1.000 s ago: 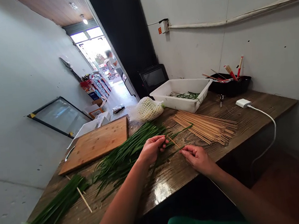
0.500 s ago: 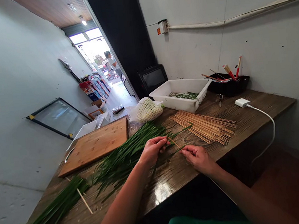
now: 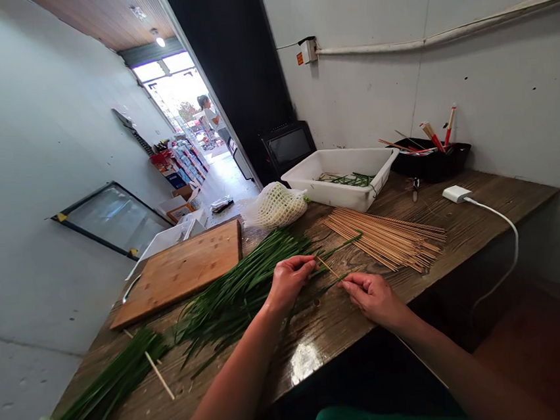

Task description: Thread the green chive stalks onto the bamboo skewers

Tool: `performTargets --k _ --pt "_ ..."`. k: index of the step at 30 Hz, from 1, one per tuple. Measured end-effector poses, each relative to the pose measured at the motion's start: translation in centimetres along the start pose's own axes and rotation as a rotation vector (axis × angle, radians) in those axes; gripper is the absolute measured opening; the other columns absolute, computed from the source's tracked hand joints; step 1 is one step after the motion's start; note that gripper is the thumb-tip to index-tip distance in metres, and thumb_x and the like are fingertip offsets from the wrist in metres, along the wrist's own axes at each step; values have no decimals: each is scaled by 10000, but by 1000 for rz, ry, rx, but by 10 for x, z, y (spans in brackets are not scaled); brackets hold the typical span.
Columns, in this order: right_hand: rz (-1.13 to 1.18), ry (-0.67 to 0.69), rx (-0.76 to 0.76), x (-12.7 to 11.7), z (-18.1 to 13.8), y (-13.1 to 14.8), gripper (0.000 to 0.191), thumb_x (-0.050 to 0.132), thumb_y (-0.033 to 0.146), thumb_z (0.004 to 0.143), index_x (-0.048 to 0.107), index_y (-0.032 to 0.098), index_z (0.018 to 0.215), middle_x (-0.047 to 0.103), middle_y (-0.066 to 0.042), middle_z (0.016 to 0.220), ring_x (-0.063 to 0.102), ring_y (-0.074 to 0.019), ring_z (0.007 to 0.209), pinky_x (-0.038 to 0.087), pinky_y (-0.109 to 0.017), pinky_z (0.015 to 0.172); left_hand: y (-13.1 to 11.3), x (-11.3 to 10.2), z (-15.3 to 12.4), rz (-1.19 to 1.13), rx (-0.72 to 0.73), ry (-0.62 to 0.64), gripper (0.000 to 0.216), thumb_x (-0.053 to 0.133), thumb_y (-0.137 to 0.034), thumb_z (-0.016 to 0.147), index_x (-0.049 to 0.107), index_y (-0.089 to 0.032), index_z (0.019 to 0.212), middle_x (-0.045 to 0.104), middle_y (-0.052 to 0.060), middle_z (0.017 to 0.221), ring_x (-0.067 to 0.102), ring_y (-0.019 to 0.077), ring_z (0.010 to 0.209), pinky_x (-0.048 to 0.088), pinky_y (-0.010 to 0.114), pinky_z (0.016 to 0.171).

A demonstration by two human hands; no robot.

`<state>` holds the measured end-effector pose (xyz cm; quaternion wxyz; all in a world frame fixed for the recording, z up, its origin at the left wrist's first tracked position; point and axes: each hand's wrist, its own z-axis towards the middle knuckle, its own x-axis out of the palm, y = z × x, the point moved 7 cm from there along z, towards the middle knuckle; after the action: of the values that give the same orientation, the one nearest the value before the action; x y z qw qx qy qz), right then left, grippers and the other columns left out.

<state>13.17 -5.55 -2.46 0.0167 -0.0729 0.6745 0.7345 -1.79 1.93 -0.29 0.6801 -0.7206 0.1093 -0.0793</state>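
Note:
A thin bamboo skewer (image 3: pixel 328 267) runs between my two hands over the wooden table. My left hand (image 3: pixel 290 277) pinches its far end with thumb and fingers. Closer to me, my right hand (image 3: pixel 370 296) pinches the skewer together with a green garlic chive strand, which lies across it at the fingertips. How far the skewer runs on under the right hand is hidden. Just beyond the left hand lies a heap of garlic chives (image 3: pixel 238 286). Beyond the right hand, many loose bamboo skewers (image 3: pixel 386 236) are spread out.
A second chive bunch (image 3: pixel 103 385) lies at the front left, by a wooden cutting board (image 3: pixel 181 266). Behind are a net-wrapped vegetable (image 3: pixel 274 207), a white tub (image 3: pixel 333 195) holding green pieces, and a black tray (image 3: pixel 434 162). A white charger (image 3: pixel 457 193) sits right. A person (image 3: pixel 212 117) stands outside.
My left fingers have closed in slightly at the skewer's far end. Both hands otherwise stay in nearly the same place, and the view has shifted a little.

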Motion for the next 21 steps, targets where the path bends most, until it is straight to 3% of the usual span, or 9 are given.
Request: performTargets --k 9,21 --pt "-9 -13 -6 -1 0 -5 334 470 426 851 632 137 815 355 72 456 305 -68 399 224 -202 388 0 0 -1 117 19 -24 355 720 -364 636 711 -113 886 668 46 705 381 60 484 259 210 470" --pt "-15 -10 -21 -1 -1 -2 331 475 427 848 634 141 801 346 72 439 296 -65 381 228 -199 371 -2 1 -3 78 61 -29 313 697 -354 665 705 -127 880 658 38 699 402 66 484 268 206 459"
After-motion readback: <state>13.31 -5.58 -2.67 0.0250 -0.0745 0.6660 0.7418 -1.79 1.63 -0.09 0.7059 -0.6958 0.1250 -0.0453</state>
